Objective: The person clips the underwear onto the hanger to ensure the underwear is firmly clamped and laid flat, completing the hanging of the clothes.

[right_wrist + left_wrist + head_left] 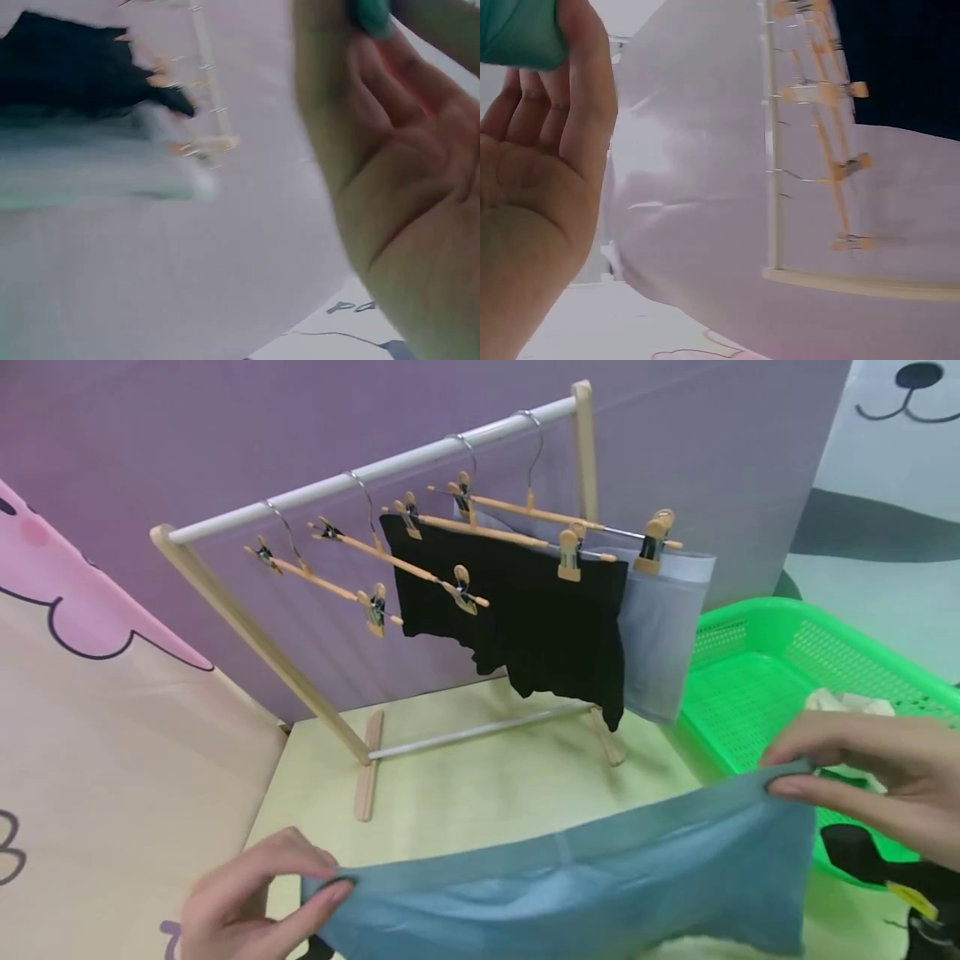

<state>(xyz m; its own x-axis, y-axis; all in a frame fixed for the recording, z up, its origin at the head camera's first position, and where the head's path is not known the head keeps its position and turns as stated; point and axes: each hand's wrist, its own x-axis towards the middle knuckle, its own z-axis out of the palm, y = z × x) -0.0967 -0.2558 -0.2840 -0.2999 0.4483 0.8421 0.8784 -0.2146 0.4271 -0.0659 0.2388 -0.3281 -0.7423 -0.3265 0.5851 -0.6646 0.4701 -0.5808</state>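
A pair of blue underpants (570,877) is stretched out sideways by its waistband in the head view, its lower part cut off by the frame. My left hand (255,893) pinches one end of the waistband between thumb and fingers. At the other end, my right hand (885,777) pinches the waistband the same way. Both wrist views catch only a corner of the cloth, beside the left palm (536,187) and above the right palm (420,172). Beyond the underpants stands a small rack (390,467) with several clip hangers.
Black underpants (517,602) and a pale grey-blue garment (663,627) hang clipped at the rack's right. Two hangers (330,583) at its left bear nothing. A green basket (735,693) with a whitish cloth (847,702) sits on the right, behind my right hand.
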